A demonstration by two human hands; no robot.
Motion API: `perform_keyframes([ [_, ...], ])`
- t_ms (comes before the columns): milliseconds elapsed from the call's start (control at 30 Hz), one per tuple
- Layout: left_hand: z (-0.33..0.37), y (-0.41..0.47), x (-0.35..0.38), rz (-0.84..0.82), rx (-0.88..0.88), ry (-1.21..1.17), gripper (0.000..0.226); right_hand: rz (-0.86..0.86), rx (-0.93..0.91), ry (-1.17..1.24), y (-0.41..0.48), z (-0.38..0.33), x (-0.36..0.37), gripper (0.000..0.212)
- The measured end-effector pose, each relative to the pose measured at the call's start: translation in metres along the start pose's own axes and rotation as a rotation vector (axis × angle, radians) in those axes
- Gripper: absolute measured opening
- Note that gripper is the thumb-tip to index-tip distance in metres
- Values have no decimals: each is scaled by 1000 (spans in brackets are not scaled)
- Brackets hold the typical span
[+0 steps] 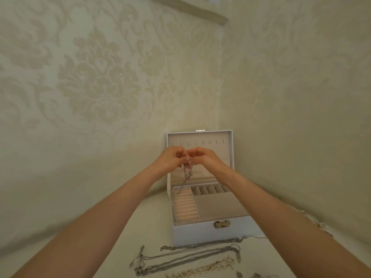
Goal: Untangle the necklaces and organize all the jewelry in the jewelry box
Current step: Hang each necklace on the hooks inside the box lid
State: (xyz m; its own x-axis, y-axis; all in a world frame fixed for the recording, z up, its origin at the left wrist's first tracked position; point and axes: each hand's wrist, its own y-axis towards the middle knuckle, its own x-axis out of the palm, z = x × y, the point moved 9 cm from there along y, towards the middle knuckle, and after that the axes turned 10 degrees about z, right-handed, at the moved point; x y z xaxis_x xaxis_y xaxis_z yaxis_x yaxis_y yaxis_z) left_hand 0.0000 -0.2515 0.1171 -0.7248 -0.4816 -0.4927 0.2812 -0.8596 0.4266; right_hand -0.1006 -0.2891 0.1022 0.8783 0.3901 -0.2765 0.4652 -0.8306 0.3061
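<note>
Found left hand (pixel 170 159) and right hand (pixel 203 158) raised before open jewelry box (pixel 200 234), both pinching a silver necklace (pixel 186 174) dangling over ring rolls (pixel 185 207). Noted other chains (pixel 190 255) on table (pixel 152 217).

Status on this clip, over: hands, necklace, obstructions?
Left hand and right hand both pinch silver necklace, hanging over open jewelry box. Other necklaces lie before box. Nothing blocking.

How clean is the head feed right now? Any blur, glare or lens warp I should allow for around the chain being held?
Head view: soft, even light, no glare; the wide lens bows the wall corner and stretches the forearms; the left hand, right hand and the thin necklace they pinch are blurred, links unreadable; the jewelry box looks sharper.
</note>
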Motion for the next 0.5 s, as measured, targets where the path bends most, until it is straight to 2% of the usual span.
perform_keyframes([
  [233,-23,15,-13,129,-41,28,5,120,32,40,29,17,4,19],
  [367,-28,19,-19,240,-32,79,0,193,10,-68,43,17,-2,11],
  [500,-39,23,-23,354,-46,226,15,213,-16,-132,55,19,-2,10],
])
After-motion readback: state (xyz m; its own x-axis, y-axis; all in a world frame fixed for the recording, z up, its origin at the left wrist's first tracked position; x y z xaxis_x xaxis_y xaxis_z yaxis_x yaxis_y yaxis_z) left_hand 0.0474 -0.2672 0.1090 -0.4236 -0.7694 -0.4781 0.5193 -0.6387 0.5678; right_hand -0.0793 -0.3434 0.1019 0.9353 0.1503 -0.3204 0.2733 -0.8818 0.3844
